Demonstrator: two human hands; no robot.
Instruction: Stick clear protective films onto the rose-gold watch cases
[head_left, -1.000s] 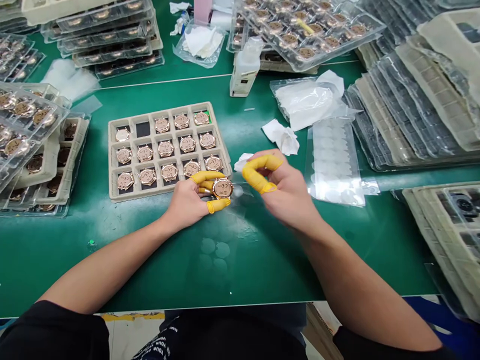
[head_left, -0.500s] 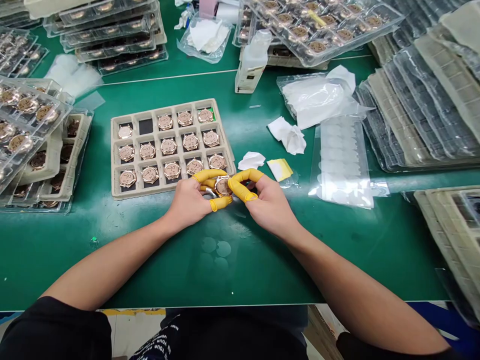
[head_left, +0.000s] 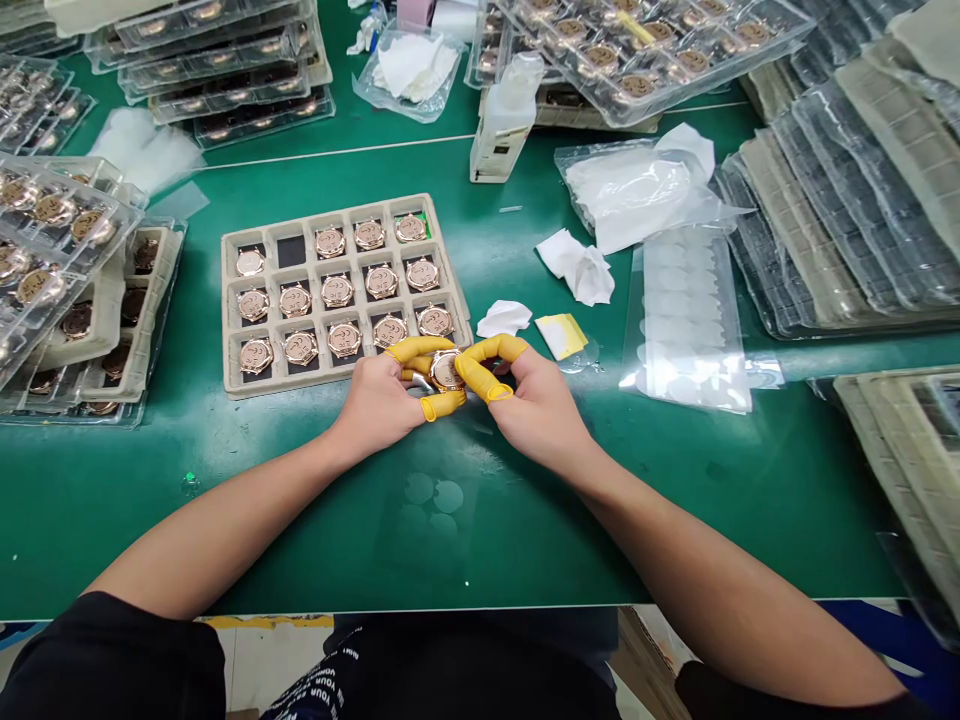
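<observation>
The watch [head_left: 448, 370] sits between your two hands, just off the front right corner of the tray [head_left: 315, 381], with its back turned up. Your left hand [head_left: 386, 396] pinches it from the left, forefinger on the far side and thumb on the near side, both in yellow finger covers [head_left: 442, 403]. Your right hand [head_left: 536, 408] has its covered thumb and forefinger pressed together at the watch's right edge; you cannot tell from here whether anything thin is between them. The tray has three rows of five pockets, and the second from the left in the back row shows only a black pad [head_left: 292, 252]; the others hold watches. Just beyond your right hand lie a crumpled tissue [head_left: 504, 319] and a yellow-and-white pad [head_left: 561, 337], with another tissue [head_left: 576, 267] behind them. Further right, a sheet of round films [head_left: 686, 320] lies by a plastic bag [head_left: 622, 200] of white wipes. A bottle [head_left: 504, 130] stands upright at the back of the green table [head_left: 300, 540], and stacked trays [head_left: 825, 220] lean at the far right.
</observation>
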